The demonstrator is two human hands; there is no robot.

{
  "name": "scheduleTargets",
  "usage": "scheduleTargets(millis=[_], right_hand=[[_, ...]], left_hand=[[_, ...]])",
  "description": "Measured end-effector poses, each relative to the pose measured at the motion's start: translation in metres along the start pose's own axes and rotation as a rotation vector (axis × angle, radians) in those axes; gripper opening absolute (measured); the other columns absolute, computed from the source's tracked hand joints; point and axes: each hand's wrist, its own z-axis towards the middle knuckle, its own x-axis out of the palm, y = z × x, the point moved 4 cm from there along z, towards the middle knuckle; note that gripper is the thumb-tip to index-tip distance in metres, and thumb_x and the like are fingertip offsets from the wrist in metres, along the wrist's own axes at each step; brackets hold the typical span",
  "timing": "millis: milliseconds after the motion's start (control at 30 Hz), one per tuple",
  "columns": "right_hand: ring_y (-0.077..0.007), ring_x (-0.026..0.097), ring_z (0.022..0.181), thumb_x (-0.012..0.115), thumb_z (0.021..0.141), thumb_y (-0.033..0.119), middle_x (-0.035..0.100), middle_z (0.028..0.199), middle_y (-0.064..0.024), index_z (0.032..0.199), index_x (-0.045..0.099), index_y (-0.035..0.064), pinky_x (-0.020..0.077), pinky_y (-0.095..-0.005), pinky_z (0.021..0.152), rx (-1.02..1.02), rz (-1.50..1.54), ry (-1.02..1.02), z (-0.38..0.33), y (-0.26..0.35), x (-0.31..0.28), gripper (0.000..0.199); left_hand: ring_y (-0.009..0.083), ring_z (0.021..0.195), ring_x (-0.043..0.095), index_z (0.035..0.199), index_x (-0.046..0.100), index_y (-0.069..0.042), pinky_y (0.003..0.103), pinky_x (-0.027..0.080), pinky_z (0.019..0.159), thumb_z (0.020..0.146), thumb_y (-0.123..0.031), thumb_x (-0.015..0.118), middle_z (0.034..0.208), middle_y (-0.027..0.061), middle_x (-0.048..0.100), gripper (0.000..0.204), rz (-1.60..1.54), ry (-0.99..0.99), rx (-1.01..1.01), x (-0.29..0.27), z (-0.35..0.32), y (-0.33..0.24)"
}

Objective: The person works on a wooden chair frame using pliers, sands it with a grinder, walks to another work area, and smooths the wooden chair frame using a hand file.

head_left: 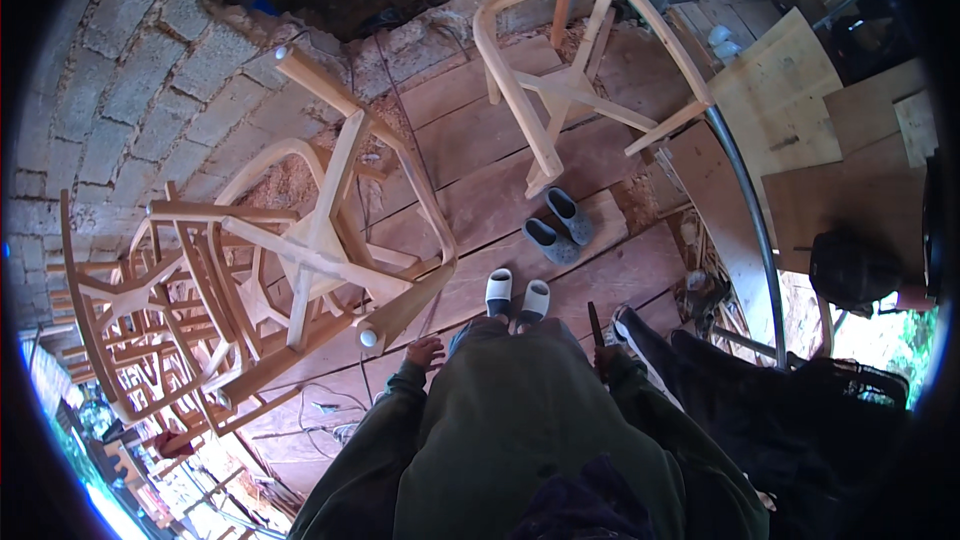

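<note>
My left hand [425,351] hangs beside my body, its fingers loosely apart with nothing in them. Nearest to it is a pale wooden chair frame [318,240] on the left, one rounded leg end close by and its crossed bars upward. My right hand [604,357] is closed round a long, thin, dark flat tool [595,323], which points ahead; its exact kind is not clear. Farther ahead, a second wooden chair frame [568,90] with a curved rail stands on the planks, apart from both hands.
Grey slippers [558,225] lie ahead of my white shoes. Several chair frames [150,310] are stacked at left by a block wall [150,70]. A dark pipe [745,190] curves past plywood sheets [770,90] at right. A person in dark clothing [760,410] is close on my right.
</note>
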Motion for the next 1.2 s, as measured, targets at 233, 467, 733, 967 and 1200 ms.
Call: scheduleTargets(millis=[233,467,733,967,1200], right_hand=[[-0.0231,0.062,0.056,0.063,0.086,0.025,0.061,0.067,-0.0072,0.087,0.06,0.0037,0.0492,-0.0395,0.047,0.198,-0.132,-0.206,-0.022,0.098,0.018,0.022],[-0.0231,0.059,0.053,0.061,0.086,0.025,0.059,0.067,-0.0087,0.092,0.061,0.0036,0.0452,-0.0409,0.042,0.139,-0.098,-0.254,-0.022,0.124,-0.007,0.022],[-0.0216,0.053,0.05,0.063,0.086,0.019,0.052,0.068,-0.0077,0.098,0.054,0.0062,0.0413,-0.0403,0.039,0.137,0.219,-0.187,-0.007,0.144,-0.058,0.02],[-0.0213,0.052,0.05,0.066,0.084,0.016,0.053,0.073,-0.0087,0.115,0.05,0.0095,0.0411,-0.0386,0.039,0.118,0.152,-0.318,0.002,0.164,-0.066,0.036],[-0.0202,0.05,0.049,0.062,0.087,0.019,0.054,0.073,-0.0083,0.118,0.051,0.0115,0.0404,-0.0375,0.039,0.121,0.008,-0.324,0.026,0.163,-0.083,0.033]], left_hand=[[0.0198,0.096,0.065,0.112,0.066,-0.001,0.033,0.053,0.084,0.091,-0.026,0.062,0.106,0.0108,0.068,0.032,0.369,0.026,0.314,0.02,0.056,-0.018],[0.0209,0.089,0.065,0.108,0.065,-0.002,0.035,0.054,0.08,0.084,-0.033,0.073,0.099,0.013,0.069,0.04,0.608,-0.052,0.694,0.084,0.073,-0.077],[0.0221,0.09,0.065,0.103,0.066,-0.006,0.035,0.053,0.079,0.083,-0.027,0.075,0.097,0.0101,0.069,0.031,0.827,-0.12,0.85,0.16,0.08,-0.199],[0.021,0.084,0.064,0.099,0.066,-0.005,0.035,0.052,0.075,0.084,-0.027,0.073,0.095,0.0111,0.068,0.028,0.488,-0.056,0.704,0.199,0.093,-0.286],[0.0163,0.088,0.065,0.104,0.066,-0.005,0.032,0.051,0.078,0.085,-0.027,0.07,0.091,0.0099,0.07,0.029,0.51,-0.058,0.853,0.207,0.119,-0.357]])
